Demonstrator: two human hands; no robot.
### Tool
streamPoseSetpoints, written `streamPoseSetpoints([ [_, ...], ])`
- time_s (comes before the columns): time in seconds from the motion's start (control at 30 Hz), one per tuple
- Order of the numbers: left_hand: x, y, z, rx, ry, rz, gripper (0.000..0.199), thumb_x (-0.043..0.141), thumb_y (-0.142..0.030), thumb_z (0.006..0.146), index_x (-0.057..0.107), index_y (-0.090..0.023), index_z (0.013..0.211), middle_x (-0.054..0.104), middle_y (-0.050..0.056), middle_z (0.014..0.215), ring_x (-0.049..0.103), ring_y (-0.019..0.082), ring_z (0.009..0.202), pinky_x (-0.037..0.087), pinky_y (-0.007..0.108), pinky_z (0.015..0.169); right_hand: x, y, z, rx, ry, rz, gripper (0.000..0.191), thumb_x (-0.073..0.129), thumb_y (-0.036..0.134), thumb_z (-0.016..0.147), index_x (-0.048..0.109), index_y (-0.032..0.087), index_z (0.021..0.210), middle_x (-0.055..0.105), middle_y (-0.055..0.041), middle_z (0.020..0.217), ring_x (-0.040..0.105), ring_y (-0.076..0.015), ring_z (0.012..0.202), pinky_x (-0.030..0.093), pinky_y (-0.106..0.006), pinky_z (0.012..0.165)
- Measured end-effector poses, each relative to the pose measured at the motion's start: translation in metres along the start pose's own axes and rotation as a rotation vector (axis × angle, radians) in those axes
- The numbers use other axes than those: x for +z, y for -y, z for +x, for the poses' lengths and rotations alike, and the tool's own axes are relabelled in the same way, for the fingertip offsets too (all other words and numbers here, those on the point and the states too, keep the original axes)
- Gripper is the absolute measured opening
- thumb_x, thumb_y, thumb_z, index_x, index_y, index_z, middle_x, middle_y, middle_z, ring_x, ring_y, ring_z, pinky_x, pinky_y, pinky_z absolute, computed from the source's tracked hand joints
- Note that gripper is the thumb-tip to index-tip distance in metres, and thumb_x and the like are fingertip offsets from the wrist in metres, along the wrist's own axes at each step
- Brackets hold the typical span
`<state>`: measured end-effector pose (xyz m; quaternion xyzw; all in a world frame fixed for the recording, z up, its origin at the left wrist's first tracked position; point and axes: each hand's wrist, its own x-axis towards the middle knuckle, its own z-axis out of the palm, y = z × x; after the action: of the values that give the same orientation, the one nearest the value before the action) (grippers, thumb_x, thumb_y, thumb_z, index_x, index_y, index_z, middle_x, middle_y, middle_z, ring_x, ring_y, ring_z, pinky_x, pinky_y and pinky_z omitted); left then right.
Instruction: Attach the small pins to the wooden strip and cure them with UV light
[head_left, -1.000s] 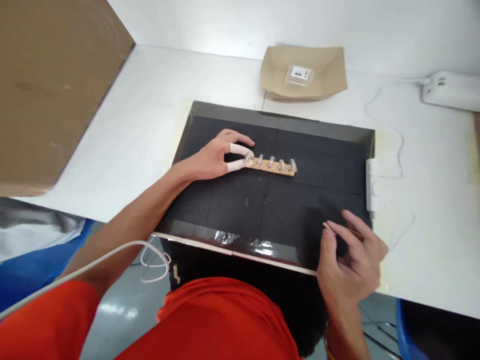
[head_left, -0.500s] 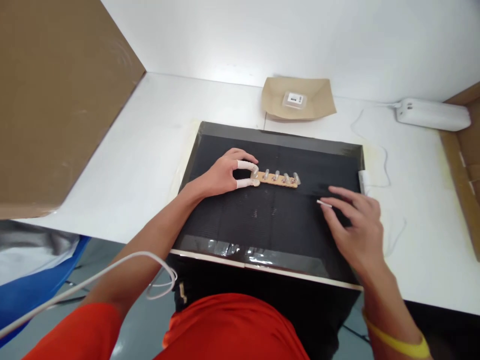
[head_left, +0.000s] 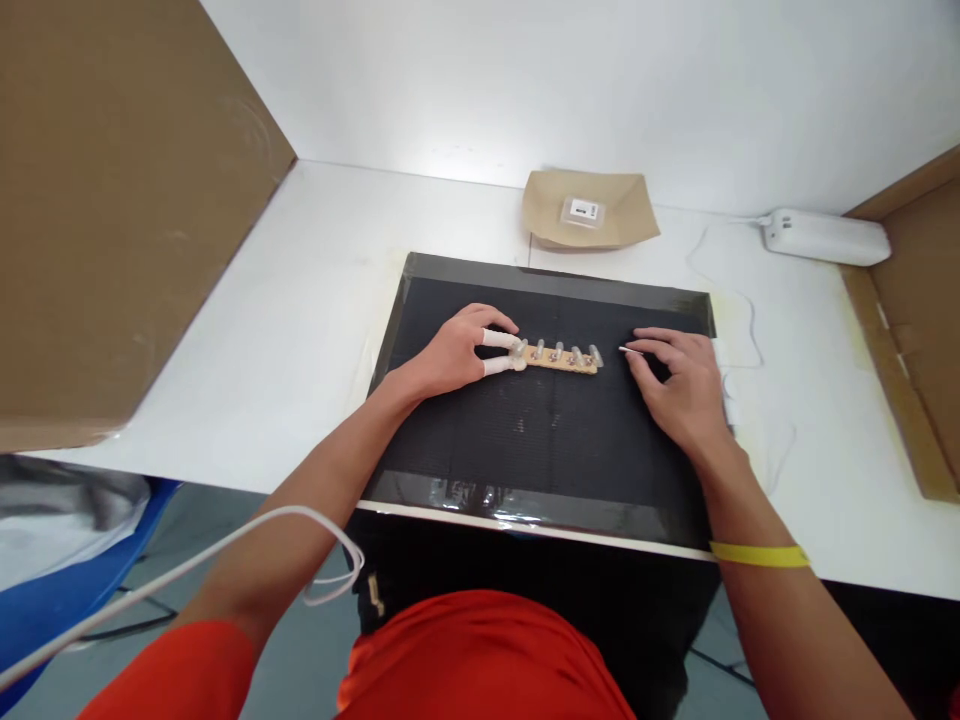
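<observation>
My left hand (head_left: 454, 358) wears white finger covers on the thumb and one finger, which pinch the left end of a narrow light-wood strip (head_left: 556, 365). Several clear, curved pieces (head_left: 577, 355), resembling false nail tips, stand in a row along the strip. To the right of it, apart from the strip, my right hand (head_left: 686, 385) pinches a short thin white stick (head_left: 628, 350) between thumb and fingertips. The stick's end points left, towards the strip. Both hands are over a black ribbed board (head_left: 480, 440).
Behind the board, a brown paper tray (head_left: 630, 210) holds a clear labelled box (head_left: 583, 211). A white power strip (head_left: 825, 236) lies at the back right. Cardboard panels (head_left: 135, 220) flank the white table (head_left: 247, 380). A white cable (head_left: 225, 545) crosses near my left forearm.
My right hand has moved left and away from me with the white stick, nearer the strip. My left hand keeps its hold on the strip's left end. The view has shifted slightly.
</observation>
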<state>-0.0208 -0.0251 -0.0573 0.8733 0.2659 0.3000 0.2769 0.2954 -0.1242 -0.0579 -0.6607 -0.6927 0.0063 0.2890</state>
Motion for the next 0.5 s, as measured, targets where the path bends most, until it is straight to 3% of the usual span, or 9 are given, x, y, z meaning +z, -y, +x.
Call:
streamPoseSetpoints([
  [0.23,-0.001,-0.004,0.000,-0.050,0.008,-0.014,0.026,0.084,-0.031,0.087,0.079,-0.019,0.110,0.076,0.010,0.117,0.066,0.024,0.115,0.053,0.043,0.105,0.012,-0.002,0.021,0.008,0.087,0.030,0.024,0.056,0.033,0.099,0.077,0.021,0.101,0.077,-0.0139,0.118,0.066,-0.0306,0.115,0.046,-0.054,0.108],
  [0.5,0.004,0.002,0.003,-0.067,-0.005,0.041,0.014,0.074,-0.033,0.094,0.082,-0.025,0.101,0.077,0.007,0.113,0.067,0.023,0.111,0.054,0.044,0.104,0.001,-0.009,0.028,-0.089,0.224,0.023,0.026,0.058,0.034,0.098,0.077,0.023,0.111,0.075,-0.0121,0.126,0.065,-0.0311,0.120,0.049,-0.056,0.109],
])
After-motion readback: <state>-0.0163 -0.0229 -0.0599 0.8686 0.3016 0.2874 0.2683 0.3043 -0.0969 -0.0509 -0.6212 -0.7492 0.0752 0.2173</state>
